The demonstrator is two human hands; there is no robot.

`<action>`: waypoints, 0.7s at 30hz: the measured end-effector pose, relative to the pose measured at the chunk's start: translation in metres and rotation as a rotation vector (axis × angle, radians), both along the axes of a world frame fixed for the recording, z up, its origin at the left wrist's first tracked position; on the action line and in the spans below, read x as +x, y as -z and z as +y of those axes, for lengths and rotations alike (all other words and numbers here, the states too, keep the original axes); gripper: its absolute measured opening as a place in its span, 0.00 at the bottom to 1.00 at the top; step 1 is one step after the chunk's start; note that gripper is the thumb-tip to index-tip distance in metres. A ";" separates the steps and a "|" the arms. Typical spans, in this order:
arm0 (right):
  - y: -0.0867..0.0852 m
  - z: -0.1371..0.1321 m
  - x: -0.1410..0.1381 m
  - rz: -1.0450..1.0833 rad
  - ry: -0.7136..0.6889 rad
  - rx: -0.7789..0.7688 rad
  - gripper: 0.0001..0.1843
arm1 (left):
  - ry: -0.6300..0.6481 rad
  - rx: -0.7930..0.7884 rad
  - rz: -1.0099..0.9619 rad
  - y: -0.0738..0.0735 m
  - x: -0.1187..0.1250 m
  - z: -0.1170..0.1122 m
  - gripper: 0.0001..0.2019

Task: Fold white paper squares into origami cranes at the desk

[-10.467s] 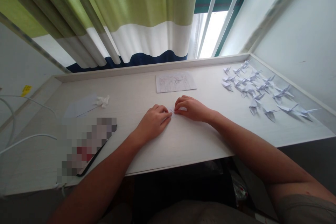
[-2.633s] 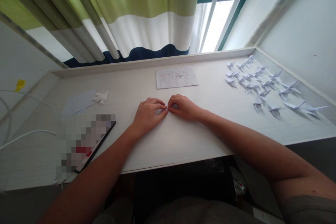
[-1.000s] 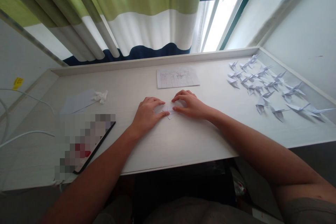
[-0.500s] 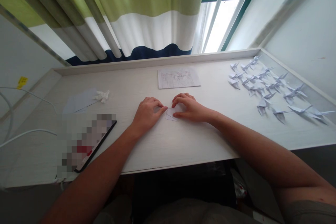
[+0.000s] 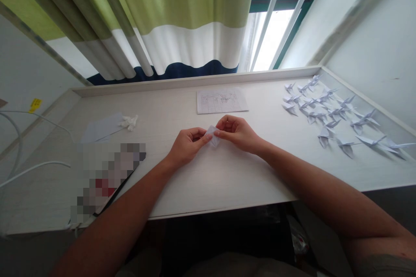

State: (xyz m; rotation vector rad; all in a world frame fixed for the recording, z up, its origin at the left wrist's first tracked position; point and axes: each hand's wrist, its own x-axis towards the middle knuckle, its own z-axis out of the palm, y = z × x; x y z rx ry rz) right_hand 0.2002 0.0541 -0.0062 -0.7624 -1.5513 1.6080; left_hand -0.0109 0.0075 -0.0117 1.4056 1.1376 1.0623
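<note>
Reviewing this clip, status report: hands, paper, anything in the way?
Left hand and right hand pinching one small folded paper. Printed sheet beyond, not in the way. Paper cranes off right.

The left arm [image 5: 133, 197] is slanting in from the lower left and the right arm [image 5: 312, 179] from the lower right, while near the frame's middle the left hand [image 5: 190, 143] and right hand [image 5: 239, 133] are facing each other, thumbs [image 5: 204, 140] pinching against curled fingers [image 5: 229, 120].

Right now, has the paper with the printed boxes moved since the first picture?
No: the printed paper looks unmoved against the desk's back rim; the whole view shifted.
</note>
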 end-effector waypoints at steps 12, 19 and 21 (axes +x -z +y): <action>0.002 -0.002 -0.003 0.013 0.040 0.031 0.24 | -0.092 0.067 0.071 -0.005 0.004 -0.001 0.15; 0.002 -0.005 -0.008 -0.003 0.061 0.088 0.19 | -0.155 0.083 0.119 -0.001 0.009 -0.003 0.15; 0.003 -0.005 -0.008 -0.003 0.064 0.091 0.19 | -0.174 0.090 0.151 -0.001 0.010 -0.004 0.16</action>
